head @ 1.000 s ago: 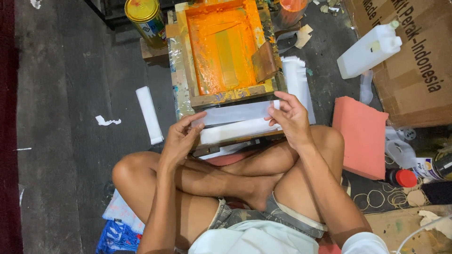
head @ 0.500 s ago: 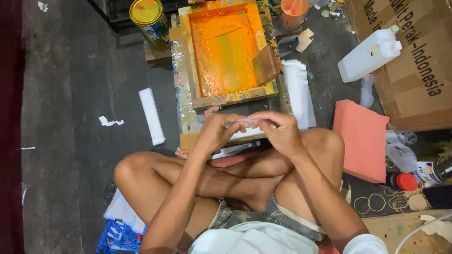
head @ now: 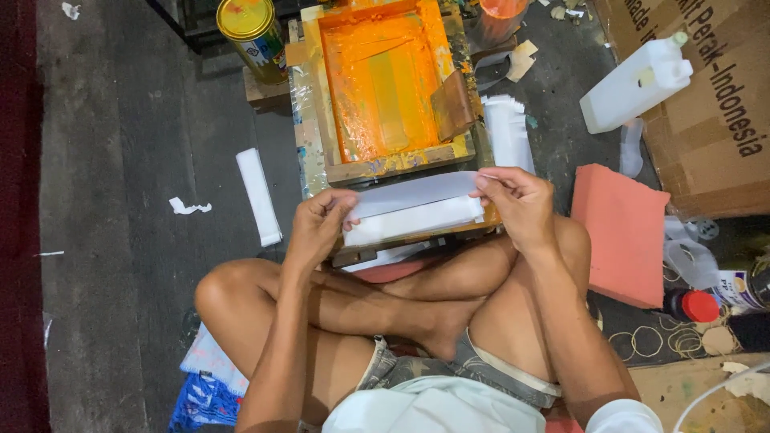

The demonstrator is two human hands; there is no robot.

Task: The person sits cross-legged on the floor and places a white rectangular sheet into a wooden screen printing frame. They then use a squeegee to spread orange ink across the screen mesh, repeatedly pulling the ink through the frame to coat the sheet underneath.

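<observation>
I sit cross-legged on the floor before a wooden screen-printing frame (head: 321,112) whose mesh is coated in orange ink. A brown squeegee (head: 451,104) leans inside it at the right. My left hand (head: 317,224) and my right hand (head: 517,200) each pinch one end of a long white plastic strip (head: 413,192) and hold it stretched across the near edge of the frame. A stack of similar white strips (head: 413,220) lies just beneath it on the board.
A yellow paint can (head: 249,28) stands at the back left. Loose white strips (head: 258,196) lie left of the frame, and a stack (head: 507,132) lies right. A pink foam block (head: 626,232), white jug (head: 634,84), cardboard box (head: 714,120) and red-capped bottle (head: 690,305) crowd the right.
My hands came together at the middle of the stack, then spread apart again, lifting one white strip and stretching it between them.
</observation>
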